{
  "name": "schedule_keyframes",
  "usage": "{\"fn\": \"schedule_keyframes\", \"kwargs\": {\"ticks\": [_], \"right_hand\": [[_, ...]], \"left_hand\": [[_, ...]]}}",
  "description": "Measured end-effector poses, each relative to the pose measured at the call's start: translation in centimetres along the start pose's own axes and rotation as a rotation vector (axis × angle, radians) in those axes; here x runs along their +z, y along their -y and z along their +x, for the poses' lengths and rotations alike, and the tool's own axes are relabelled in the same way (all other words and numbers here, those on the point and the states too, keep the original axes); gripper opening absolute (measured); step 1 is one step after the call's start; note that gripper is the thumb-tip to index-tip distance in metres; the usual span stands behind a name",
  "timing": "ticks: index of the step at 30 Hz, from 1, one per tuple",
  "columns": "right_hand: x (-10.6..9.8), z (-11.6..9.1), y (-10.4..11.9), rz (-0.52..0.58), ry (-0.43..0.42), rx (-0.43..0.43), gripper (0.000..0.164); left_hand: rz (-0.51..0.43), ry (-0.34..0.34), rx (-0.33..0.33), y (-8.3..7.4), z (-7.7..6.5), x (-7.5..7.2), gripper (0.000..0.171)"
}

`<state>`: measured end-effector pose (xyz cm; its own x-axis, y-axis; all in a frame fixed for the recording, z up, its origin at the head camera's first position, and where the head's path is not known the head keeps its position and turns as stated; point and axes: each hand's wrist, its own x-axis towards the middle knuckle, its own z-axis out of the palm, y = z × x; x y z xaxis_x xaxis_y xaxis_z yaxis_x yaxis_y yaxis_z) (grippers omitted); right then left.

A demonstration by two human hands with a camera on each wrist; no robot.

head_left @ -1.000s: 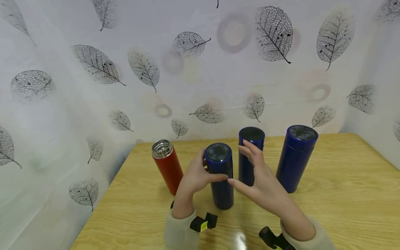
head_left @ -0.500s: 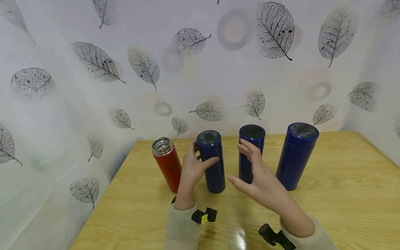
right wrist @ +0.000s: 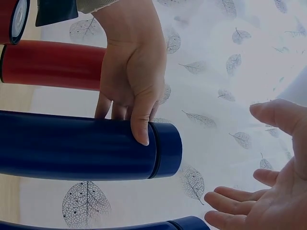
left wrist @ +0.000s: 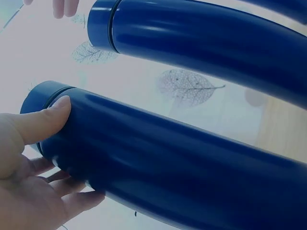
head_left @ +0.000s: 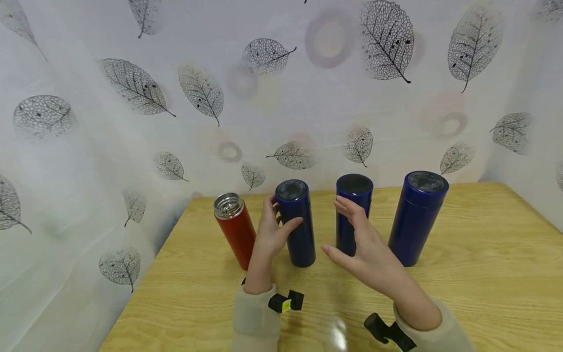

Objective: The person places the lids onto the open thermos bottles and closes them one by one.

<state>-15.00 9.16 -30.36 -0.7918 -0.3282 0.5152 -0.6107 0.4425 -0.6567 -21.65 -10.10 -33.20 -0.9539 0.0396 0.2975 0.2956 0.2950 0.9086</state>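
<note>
My left hand (head_left: 273,237) grips a dark blue thermos flask (head_left: 302,247) near its top, thumb across the front and fingers round the left side. The flask stands upright on the table, its lid (right wrist: 169,149) on. My right hand (head_left: 371,256) is held with fingers spread and thumb apart, in front of a second blue thermos flask (head_left: 346,239); nothing is between its fingers. Left of the gripped flask stands a red thermos flask (head_left: 236,234) without a lid, its steel mouth showing. The left forearm hides part of the red flask's base.
A third blue thermos flask (head_left: 413,230) stands at the right. A red round-ended object (right wrist: 7,21) shows at the right wrist view's top left corner. The wooden table (head_left: 497,274) ends at a leaf-patterned curtain (head_left: 308,112) behind the flasks and at the left.
My left hand has moved the blue flask back and slightly left, into line with the others. The right hand keeps nearly the same place, now apart from the left thumb.
</note>
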Motion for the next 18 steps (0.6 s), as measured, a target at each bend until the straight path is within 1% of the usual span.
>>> {"fn": "schedule_keyframes", "kwargs": {"ticks": [3,6,8,10,12,15,17,18], "right_hand": [[0.0,0.0,0.0,0.002,0.005,0.005,0.077],[-0.1,0.0,0.0,0.0,0.0,0.004,0.073],[-0.1,0.0,0.0,-0.012,-0.022,-0.017,0.068],[-0.1,-0.1,-0.1,-0.031,-0.054,-0.056,0.064],[0.0,-0.1,-0.3,-0.051,-0.084,-0.098,0.059],[0.1,-0.1,-0.5,-0.07,-0.111,-0.14,0.054],[0.2,-0.1,-0.6,-0.087,-0.119,-0.147,0.051],[0.2,-0.1,-0.7,-0.098,-0.12,-0.145,0.049]], "left_hand": [[0.005,0.004,0.016,0.0,0.0,-0.1,0.066],[0.048,-0.007,0.012,-0.2,0.0,-0.1,0.067],[0.088,-0.033,0.02,-0.5,-0.2,-0.1,0.07],[0.136,-0.086,0.059,-1.0,-0.6,-0.1,0.071],[0.176,-0.164,0.149,-1.8,-1.2,0.0,0.069],[0.233,-0.279,0.339,-2.9,-2.2,0.2,0.058],[0.241,-0.303,0.464,-3.4,-2.7,0.6,0.052],[0.243,-0.295,0.506,-3.6,-2.9,0.7,0.049]]}}
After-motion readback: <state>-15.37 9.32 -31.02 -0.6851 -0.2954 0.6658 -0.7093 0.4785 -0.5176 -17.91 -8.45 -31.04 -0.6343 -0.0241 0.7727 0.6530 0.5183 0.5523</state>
